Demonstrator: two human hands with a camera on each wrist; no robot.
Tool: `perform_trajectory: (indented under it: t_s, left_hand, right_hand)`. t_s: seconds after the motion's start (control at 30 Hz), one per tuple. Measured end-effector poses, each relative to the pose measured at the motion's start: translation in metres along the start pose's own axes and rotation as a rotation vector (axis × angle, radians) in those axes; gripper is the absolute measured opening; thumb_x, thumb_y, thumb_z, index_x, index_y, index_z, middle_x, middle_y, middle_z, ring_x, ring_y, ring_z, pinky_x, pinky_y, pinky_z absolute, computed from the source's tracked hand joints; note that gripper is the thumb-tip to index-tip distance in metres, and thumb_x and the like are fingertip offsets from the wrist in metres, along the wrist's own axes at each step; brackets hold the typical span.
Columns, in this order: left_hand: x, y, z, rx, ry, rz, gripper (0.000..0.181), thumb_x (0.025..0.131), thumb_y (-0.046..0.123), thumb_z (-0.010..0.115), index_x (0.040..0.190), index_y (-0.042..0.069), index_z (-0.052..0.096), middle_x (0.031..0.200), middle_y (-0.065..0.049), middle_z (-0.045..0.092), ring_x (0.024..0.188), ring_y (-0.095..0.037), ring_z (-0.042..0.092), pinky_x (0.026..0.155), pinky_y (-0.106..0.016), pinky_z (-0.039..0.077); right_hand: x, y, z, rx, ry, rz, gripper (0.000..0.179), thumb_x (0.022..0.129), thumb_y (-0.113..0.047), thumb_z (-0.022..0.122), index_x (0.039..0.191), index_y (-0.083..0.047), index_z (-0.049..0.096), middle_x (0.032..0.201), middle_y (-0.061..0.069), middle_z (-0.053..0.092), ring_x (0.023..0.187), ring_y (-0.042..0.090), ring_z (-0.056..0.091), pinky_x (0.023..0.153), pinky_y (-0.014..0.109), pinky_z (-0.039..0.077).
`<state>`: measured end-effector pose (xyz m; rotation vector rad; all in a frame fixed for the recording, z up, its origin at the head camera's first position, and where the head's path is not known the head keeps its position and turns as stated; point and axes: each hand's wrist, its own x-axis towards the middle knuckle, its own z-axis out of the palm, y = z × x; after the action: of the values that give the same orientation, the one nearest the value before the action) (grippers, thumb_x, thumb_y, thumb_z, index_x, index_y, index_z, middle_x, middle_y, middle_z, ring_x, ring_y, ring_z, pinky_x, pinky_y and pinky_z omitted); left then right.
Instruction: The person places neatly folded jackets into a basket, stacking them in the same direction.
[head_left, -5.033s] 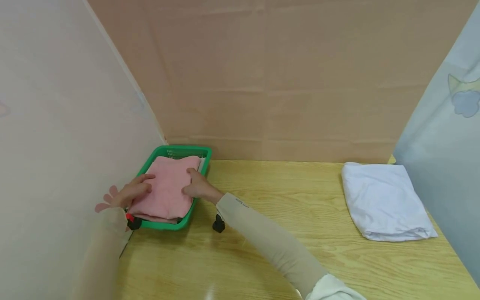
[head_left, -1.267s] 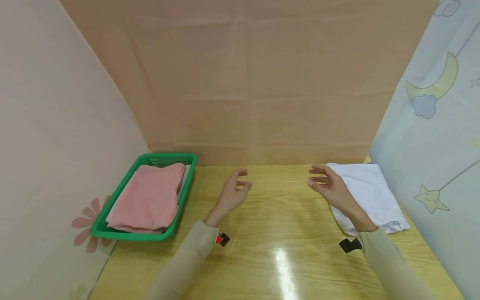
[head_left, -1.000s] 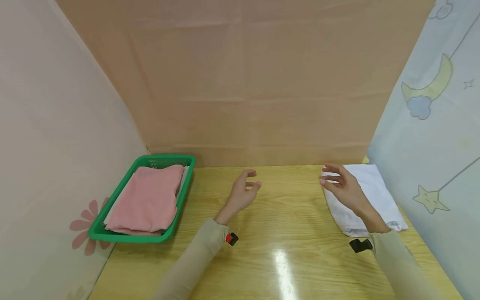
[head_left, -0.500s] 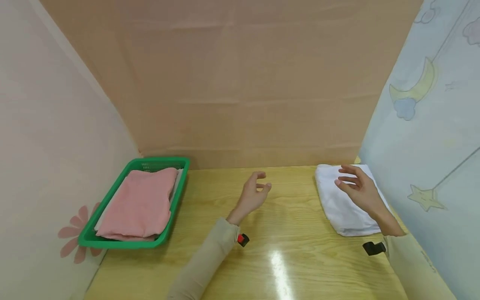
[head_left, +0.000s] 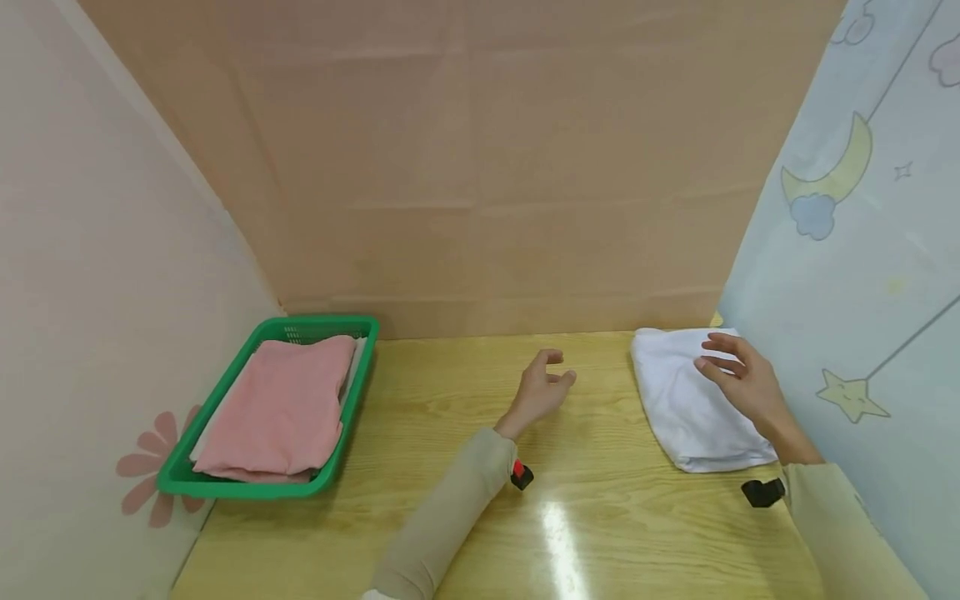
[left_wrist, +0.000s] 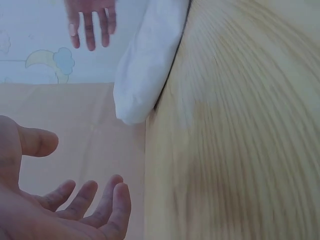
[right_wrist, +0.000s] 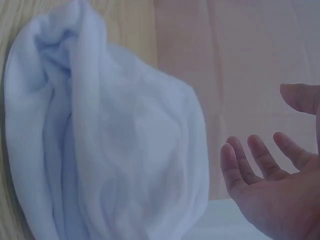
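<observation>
A folded white cloth [head_left: 686, 408] lies on the right part of the wooden table; the right wrist view shows the folded layers of the white cloth [right_wrist: 145, 145] close up. My right hand [head_left: 750, 387] hovers over its right side with relaxed fingers, apart from it and holding nothing. To the left of the cloth, my left hand [head_left: 542, 392] is in the air above the table, fingers loosely bent and holding nothing. In the left wrist view the left hand [left_wrist: 65, 200] has its palm and spread fingers in sight, with the white cloth [left_wrist: 150, 65] beyond.
A green plastic basket [head_left: 333, 475] stands at the table's left, against the wall. In it lies a folded pink cloth [head_left: 277, 408] on top of whitish fabric. Brown paper [head_left: 480, 167] covers the back; a patterned sheet [head_left: 885, 267] hangs at the right. The wooden table [head_left: 450, 375] lies between.
Both hands have left the pink cloth in the basket and moved right. Over the last second they have shifted further right, the right hand passing over the white cloth. The view has turned slightly right.
</observation>
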<state>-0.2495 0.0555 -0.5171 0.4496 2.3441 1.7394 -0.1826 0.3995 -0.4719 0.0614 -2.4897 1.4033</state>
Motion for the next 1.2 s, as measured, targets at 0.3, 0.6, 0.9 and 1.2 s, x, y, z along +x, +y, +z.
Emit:
perform_trajectory:
  t_s: [0.3, 0.6, 0.9, 1.2]
  left_hand:
    - [0.013, 0.004, 0.034, -0.033, -0.041, -0.054, 0.049, 0.107, 0.036, 0.065, 0.151, 0.018, 0.052, 0.154, -0.004, 0.055, 0.123, -0.022, 0.067, 0.092, -0.039, 0.06]
    - [0.021, 0.007, 0.072, -0.006, -0.091, -0.09, 0.052, 0.105, 0.033, 0.067, 0.151, 0.015, 0.051, 0.151, 0.0, 0.057, 0.112, -0.01, 0.065, 0.088, -0.031, 0.057]
    - [0.027, 0.014, 0.105, 0.053, -0.103, -0.062, 0.057, 0.102, 0.033, 0.07, 0.152, 0.011, 0.052, 0.151, -0.004, 0.056, 0.118, -0.015, 0.063, 0.102, -0.033, 0.053]
    - [0.027, 0.018, 0.124, 0.105, -0.116, -0.041, 0.067, 0.097, 0.038, 0.075, 0.153, 0.012, 0.051, 0.145, -0.008, 0.056, 0.104, -0.011, 0.058, 0.092, -0.029, 0.053]
  right_hand:
    - [0.007, 0.039, -0.012, -0.074, 0.058, 0.044, 0.056, 0.103, -0.022, 0.072, 0.15, 0.0, 0.05, 0.128, -0.021, 0.056, 0.106, -0.017, 0.055, 0.081, 0.002, 0.047]
    - [0.009, 0.075, -0.025, -0.265, 0.041, 0.178, 0.075, 0.105, -0.043, 0.066, 0.158, 0.004, 0.042, 0.162, 0.037, 0.037, 0.14, 0.053, 0.04, 0.113, 0.041, 0.042]
    - [0.004, 0.09, -0.03, -0.346, -0.04, 0.293, 0.092, 0.102, -0.054, 0.065, 0.163, 0.005, 0.03, 0.164, 0.045, 0.022, 0.144, 0.069, 0.026, 0.109, 0.082, 0.029]
    - [0.004, 0.084, -0.039, -0.39, -0.189, 0.37, 0.115, 0.098, -0.064, 0.066, 0.168, 0.004, 0.004, 0.164, 0.049, 0.009, 0.144, 0.072, 0.019, 0.107, 0.084, 0.028]
